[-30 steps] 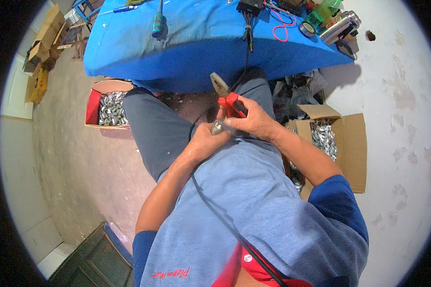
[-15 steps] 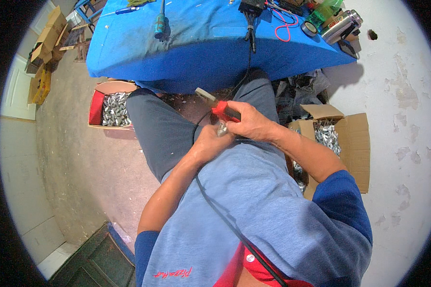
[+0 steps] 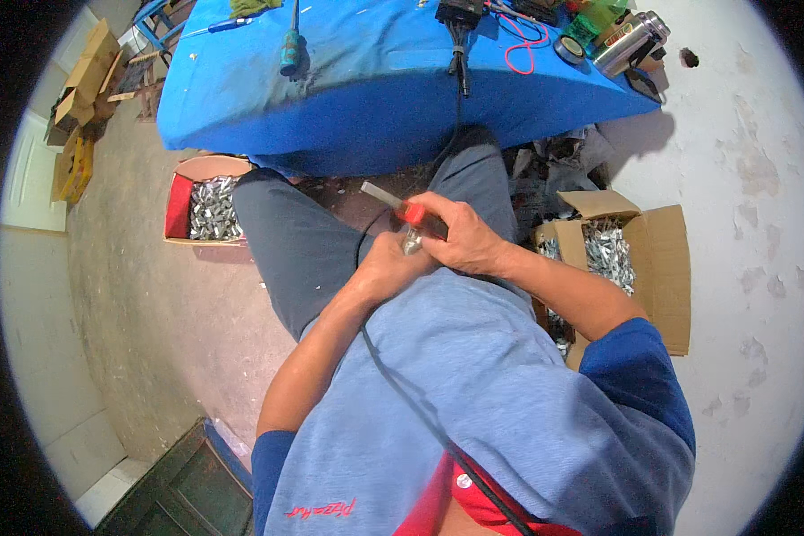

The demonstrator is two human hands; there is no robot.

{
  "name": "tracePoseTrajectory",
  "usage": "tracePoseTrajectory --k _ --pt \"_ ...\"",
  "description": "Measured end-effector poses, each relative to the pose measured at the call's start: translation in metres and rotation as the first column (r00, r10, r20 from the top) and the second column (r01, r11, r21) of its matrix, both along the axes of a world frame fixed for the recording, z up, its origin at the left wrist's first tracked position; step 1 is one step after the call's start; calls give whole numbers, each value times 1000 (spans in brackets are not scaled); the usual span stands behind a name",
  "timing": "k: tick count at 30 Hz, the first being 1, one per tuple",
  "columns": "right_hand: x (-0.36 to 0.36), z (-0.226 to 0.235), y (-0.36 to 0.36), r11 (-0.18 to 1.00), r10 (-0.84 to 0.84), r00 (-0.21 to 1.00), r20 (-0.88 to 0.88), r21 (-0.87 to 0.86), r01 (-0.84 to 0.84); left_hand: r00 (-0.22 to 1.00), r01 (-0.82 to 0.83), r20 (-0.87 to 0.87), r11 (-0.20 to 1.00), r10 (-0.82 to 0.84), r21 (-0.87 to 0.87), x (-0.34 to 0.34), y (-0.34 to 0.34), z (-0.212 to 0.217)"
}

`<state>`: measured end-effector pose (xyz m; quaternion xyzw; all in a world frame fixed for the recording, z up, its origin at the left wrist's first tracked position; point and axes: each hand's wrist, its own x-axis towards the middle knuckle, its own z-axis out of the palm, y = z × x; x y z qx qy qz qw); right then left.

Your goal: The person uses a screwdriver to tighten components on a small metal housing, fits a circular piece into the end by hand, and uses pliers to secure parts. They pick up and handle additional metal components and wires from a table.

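Note:
My right hand [image 3: 463, 237] is closed round a red-and-black-handled tool [image 3: 413, 213]. A flat, pale, blade-like end sticks out of the tool toward the upper left; its exact kind is unclear. My left hand [image 3: 389, 268], in front of my lap, is closed on a small silvery metal piece [image 3: 411, 242]. The piece sits just below the red handle, where the two hands meet, and my fingers partly cover it.
Similar metal pieces fill a red-sided box [image 3: 178, 204] by my left knee and an open cardboard box [image 3: 665, 281] at my right. A blue-covered table [image 3: 375, 116] ahead bears a screwdriver [image 3: 290, 52], cables and a steel flask [image 3: 630, 45]. A black cable [image 3: 393, 380] crosses my shirt.
The tool has turned in my right hand, so its pale end now looks narrower and less of the handle shows. My left hand stays nearly in place, still holding the metal piece.

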<state>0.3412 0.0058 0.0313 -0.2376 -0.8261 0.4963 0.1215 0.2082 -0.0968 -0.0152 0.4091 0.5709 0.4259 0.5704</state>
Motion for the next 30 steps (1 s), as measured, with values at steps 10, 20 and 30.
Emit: tracePoseTrajectory --k 10,20,30 --pt "-5 1 10 995 49 996 -77 -77 -55 994 16 108 990 -1 -140 -8 0 4" --pt "-6 15 8 981 59 998 -23 -186 -62 991 46 125 997 -38 -64 -6 -2 9" --pt "-10 3 13 991 125 991 43 33 -126 991 74 115 997 -72 -12 -9 -1 8"
